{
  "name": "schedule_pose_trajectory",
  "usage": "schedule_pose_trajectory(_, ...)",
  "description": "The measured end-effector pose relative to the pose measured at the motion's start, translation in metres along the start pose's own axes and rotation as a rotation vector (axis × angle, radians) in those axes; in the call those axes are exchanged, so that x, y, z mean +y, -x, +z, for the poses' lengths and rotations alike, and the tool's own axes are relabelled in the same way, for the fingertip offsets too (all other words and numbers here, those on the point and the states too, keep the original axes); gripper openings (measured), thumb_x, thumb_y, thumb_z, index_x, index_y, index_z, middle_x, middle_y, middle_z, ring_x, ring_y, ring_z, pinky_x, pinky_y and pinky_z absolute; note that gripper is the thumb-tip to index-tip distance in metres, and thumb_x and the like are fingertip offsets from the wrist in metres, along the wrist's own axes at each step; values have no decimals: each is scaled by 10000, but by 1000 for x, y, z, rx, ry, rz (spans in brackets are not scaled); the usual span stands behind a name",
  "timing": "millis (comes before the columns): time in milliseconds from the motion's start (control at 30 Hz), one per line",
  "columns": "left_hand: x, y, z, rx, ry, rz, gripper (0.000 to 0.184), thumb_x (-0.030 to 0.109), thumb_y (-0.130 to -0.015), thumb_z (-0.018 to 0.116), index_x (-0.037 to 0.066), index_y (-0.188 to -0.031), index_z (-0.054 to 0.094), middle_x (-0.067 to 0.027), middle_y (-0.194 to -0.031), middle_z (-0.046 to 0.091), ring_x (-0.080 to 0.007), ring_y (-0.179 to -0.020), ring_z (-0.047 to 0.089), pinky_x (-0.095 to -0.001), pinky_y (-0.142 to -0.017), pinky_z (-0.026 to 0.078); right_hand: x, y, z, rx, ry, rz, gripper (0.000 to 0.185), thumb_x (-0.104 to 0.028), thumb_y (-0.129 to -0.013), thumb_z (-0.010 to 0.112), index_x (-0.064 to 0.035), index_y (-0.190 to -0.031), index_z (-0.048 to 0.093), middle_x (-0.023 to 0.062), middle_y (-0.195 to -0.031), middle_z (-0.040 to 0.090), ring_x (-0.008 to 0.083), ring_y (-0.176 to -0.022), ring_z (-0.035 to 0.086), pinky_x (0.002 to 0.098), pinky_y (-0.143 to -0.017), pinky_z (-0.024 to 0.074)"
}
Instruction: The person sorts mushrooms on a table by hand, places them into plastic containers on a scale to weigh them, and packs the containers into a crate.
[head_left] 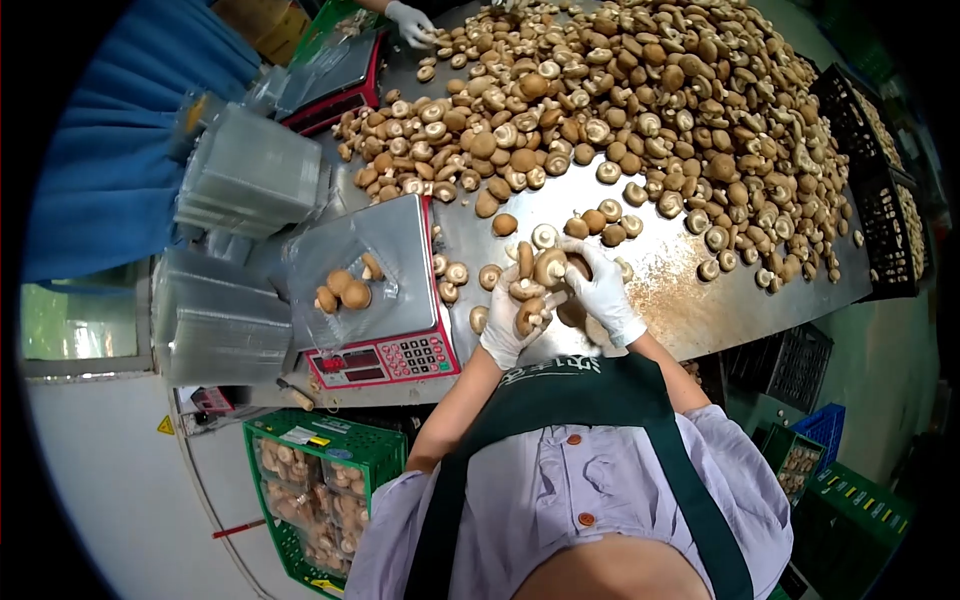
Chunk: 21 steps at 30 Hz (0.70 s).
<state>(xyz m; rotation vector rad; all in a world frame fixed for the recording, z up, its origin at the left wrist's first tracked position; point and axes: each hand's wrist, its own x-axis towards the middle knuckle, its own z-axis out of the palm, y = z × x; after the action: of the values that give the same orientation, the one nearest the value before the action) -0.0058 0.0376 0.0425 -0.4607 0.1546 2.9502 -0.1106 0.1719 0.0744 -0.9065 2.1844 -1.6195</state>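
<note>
My left hand, in a white glove, is closed round several brown mushrooms above the near edge of the metal table. Just to its right, my gloved right hand is closed on a mushroom, with its fingertips by the held ones. Left of my hands, a red-framed scale bears a clear plastic tray with several mushrooms in it. A few loose mushrooms lie between the scale and my left hand.
A large mushroom heap covers the far table. Clear tray stacks stand left of the scale. Behind is a second scale, near another person's gloved hand. A green crate of packed mushrooms is below left; black crates stand right.
</note>
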Motion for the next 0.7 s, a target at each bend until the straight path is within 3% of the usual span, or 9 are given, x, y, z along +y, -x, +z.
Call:
schedule_pose_trajectory(133,0,-4,-11,30,-78,3,636,568,-873,423,45,-1225,504,-134,-1113,597,-245,-959,611,-274,-536,566,-6,-6,-4,-67,-6,-121,437,-26,-791,529,-42,-1227,532,177,-1244,550,326,-1156,523,368,-993,401)
schedule_pose_trajectory(200,-7,5,22,191,-122,146,572,468,-888,480,37,-1263,449,-125,-1158,566,-217,-1010,596,-310,-711,569,-12,-7,-4,-137,25,-204,489,-9,-772,507,-48,-1259,517,183,-1340,481,330,-1231,461,378,-1042,354)
schedule_pose_trajectory(300,-13,3,-2,-153,-755,518,507,215,-869,527,84,-1321,340,-93,-1247,485,-183,-1107,525,-279,-842,510,-20,-8,-5,-159,-32,-181,521,12,-754,468,-47,-1270,508,175,-1384,443,325,-1283,414,380,-1079,312)
schedule_pose_trajectory(367,-5,-3,-6,-167,-195,252,491,327,-869,501,73,-1280,414,-108,-1219,509,-216,-1095,532,-284,-781,537,-19,-9,-8,-134,-156,-131,541,28,-735,457,-46,-1270,505,173,-1389,440,316,-1297,407,369,-1094,298)
schedule_pose_trajectory(400,3,-5,-9,-138,202,7,508,388,-868,483,63,-1257,450,-116,-1203,520,-234,-1084,539,-286,-747,550,-18,-8,-9,-63,-172,-168,513,29,-741,499,-47,-1247,531,177,-1357,476,299,-1279,437,366,-1076,327)
schedule_pose_trajectory(467,8,-7,-17,-13,160,52,590,517,-858,447,71,-1241,493,-129,-1210,532,-268,-1085,547,-298,-696,566,-27,-2,-14,93,-34,-165,434,9,-757,569,-39,-1188,579,161,-1231,579,258,-1163,548,339,-982,427)
schedule_pose_trajectory(533,9,-9,-17,-65,195,145,669,574,-836,477,75,-1281,466,-143,-1247,521,-287,-1110,541,-290,-695,569,-37,5,-13,158,80,-104,237,-98,-776,699,-40,-1002,665,97,-884,681,170,-788,662,272,-708,517)
schedule_pose_trajectory(633,5,-13,-8,-123,107,201,749,627,-809,481,58,-1294,449,-188,-1258,508,-330,-1095,552,-407,-795,548,-45,16,-9,-118,259,-63,418,-386,-699,773,-54,-928,666,120,-772,663,222,-646,661,309,-607,527)
schedule_pose_trajectory(700,2,-14,-5,-263,157,132,753,620,-815,468,25,-1277,444,-213,-1220,513,-349,-1061,562,-510,-897,487,-47,22,5,-110,397,-77,413,-354,-687,800,-52,-920,643,93,-720,667,182,-632,661,272,-593,522)
